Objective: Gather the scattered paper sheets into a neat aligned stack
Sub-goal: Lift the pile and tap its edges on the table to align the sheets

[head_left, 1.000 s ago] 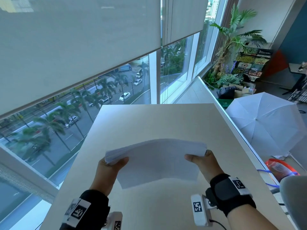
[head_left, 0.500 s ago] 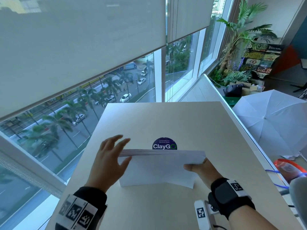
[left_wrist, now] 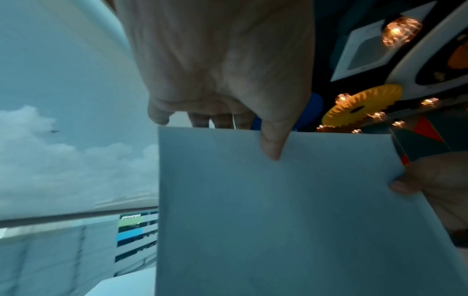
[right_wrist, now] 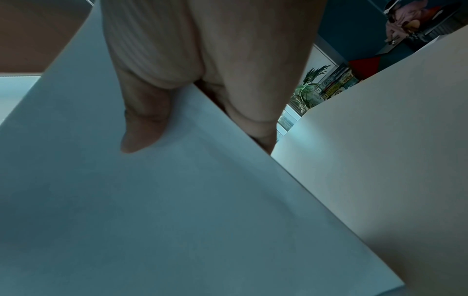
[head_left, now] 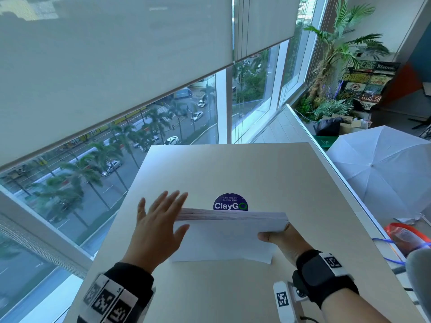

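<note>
A stack of white paper sheets (head_left: 224, 238) stands on its long edge on the beige table (head_left: 233, 169), leaning slightly towards me. My right hand (head_left: 284, 238) pinches its right end, thumb on the near face and fingers behind. My left hand (head_left: 161, 220) is flat with straight, spread fingers against the stack's left end, thumb lying on the near face. The left wrist view shows the sheet face (left_wrist: 278, 220) under my left hand (left_wrist: 222, 80) and thumb. In the right wrist view my right thumb (right_wrist: 144, 124) presses the paper (right_wrist: 177, 200).
A round blue ClayGo sticker (head_left: 230, 202) sits on the table just behind the stack. A large window drops away on the left. A white umbrella (head_left: 382, 169) and a red-rimmed object (head_left: 405, 236) lie beyond the table's right edge.
The stack, held lifted and tilted by both hands, now stands on its edge on the table. My left hand let go and flattened against the left end.
</note>
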